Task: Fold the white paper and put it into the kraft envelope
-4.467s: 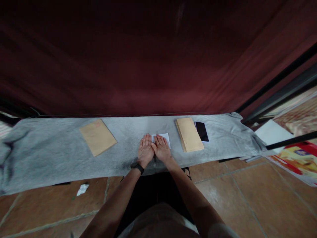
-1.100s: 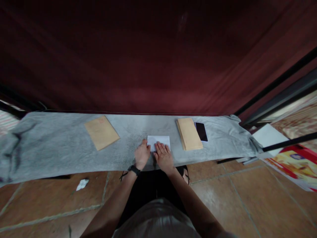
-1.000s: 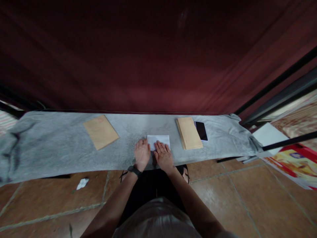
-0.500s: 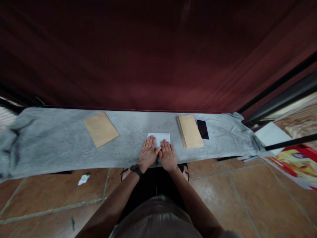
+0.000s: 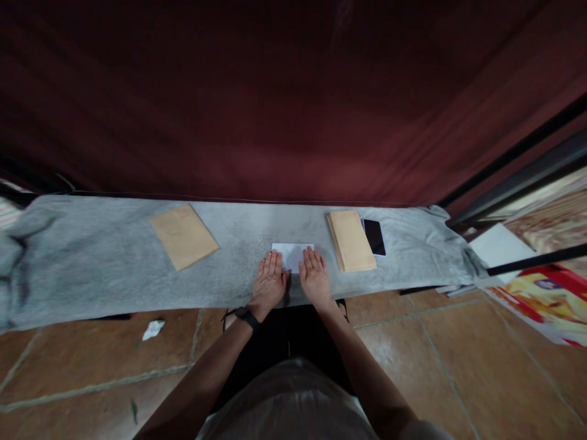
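Touching one paper [image 5: 292, 255]: two hands' [image 5: 269, 284] fingers [image 5: 278, 261]

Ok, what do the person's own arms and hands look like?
The left hand and right hand are ungloved; the left forearm and right forearm are uncovered. A black, watch-like wristband circles the left wrist; no band shows on the right. A greyish sleeve edge seems to show near the right elbow.

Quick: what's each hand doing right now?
Left hand: open, flat at the white paper's left end.
Right hand: open, flat at its right end.
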{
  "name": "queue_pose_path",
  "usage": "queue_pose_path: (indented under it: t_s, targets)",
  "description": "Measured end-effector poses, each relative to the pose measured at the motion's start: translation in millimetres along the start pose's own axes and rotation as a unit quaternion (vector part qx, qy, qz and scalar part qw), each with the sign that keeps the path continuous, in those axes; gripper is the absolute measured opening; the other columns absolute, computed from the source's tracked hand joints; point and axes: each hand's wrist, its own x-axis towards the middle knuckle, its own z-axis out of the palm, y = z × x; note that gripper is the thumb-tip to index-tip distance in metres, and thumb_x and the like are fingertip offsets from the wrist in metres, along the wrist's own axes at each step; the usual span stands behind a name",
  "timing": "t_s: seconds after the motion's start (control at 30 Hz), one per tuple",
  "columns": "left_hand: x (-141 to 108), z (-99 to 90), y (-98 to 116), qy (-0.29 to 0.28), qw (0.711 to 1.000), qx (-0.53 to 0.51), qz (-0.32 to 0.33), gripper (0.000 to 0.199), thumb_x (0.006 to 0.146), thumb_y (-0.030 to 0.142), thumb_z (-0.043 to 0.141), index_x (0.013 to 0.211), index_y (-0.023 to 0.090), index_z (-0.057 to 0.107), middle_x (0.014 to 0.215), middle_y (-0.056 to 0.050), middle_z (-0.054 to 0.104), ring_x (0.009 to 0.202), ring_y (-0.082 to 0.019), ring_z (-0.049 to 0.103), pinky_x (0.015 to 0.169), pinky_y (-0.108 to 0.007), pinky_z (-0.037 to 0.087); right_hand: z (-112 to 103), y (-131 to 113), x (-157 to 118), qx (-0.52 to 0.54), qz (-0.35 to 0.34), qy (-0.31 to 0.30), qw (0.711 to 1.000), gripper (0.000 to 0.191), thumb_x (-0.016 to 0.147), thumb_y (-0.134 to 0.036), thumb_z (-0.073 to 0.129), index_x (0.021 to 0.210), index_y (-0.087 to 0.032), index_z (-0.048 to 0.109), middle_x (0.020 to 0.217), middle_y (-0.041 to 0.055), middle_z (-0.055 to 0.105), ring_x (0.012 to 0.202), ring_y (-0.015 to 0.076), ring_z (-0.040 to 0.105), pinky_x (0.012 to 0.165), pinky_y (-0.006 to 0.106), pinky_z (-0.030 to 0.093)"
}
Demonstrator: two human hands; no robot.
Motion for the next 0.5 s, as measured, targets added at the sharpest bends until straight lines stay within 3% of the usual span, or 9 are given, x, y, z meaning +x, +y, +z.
queue_pose_path:
  t_s: [0.2,0.5]
  targets:
    - [0.7,-4.3,0.4,-0.015,1.0,-0.004,0.002,0.062,0.099,0.03,0.035,0.153,0.002,0.035,0.16,-0.02,0.033,0.152,-0.029,0.025,0.123,-0.047,0.025,15.7,-15.1,30.1,0.016,-0.056,-0.057,0.997,0.049,0.107,-0.035,0.03,0.152,-0.019,0.044,0.159,0.0068,0.041,0.148,0.0248,0.036,0.122,0.047,0.025]
    - [6.0,-9.4,7.0,-0.001,1.0,-0.007,-0.015,0.058,0.1,0.029,0.03,0.151,0.003,0.039,0.158,-0.019,0.038,0.152,-0.029,0.025,0.124,-0.052,0.021,20.9,6.3,19.4,-0.027,-0.037,-0.053,0.998,0.053,0.107,-0.036,0.033,0.156,-0.014,0.035,0.162,0.0116,0.034,0.15,0.0268,0.031,0.122,0.048,0.022]
